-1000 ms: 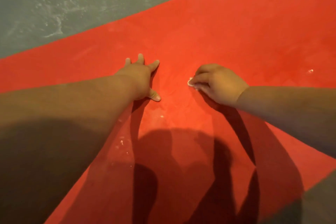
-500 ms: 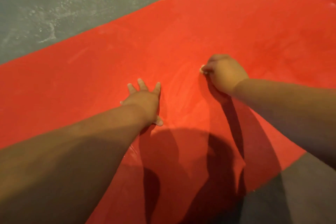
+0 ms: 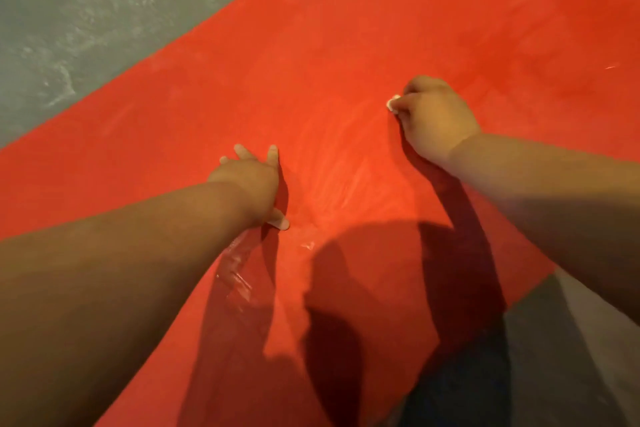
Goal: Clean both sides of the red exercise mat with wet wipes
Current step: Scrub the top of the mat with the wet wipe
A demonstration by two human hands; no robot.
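Toward 1 o'clock on red mat (image 3: 311, 62), right hand (image 3: 434, 118) pinching wet wipe (image 3: 393, 103) is sweeping farther out, widening coverage; left hand (image 3: 251, 180) is bracing, spread flat.

Bare forearms (image 3: 554, 201), left hand (image 3: 254, 180) and right hand (image 3: 433, 118) with short, rounded fingers.

Free room: bare red mat (image 3: 346, 55) toward its far edge, and the strip between the hands. Obstacles: left hand (image 3: 252, 184) pressed flat, right hand (image 3: 434, 116) gripping a wipe (image 3: 393, 103). Grey floor (image 3: 76, 10) borders the far edge.
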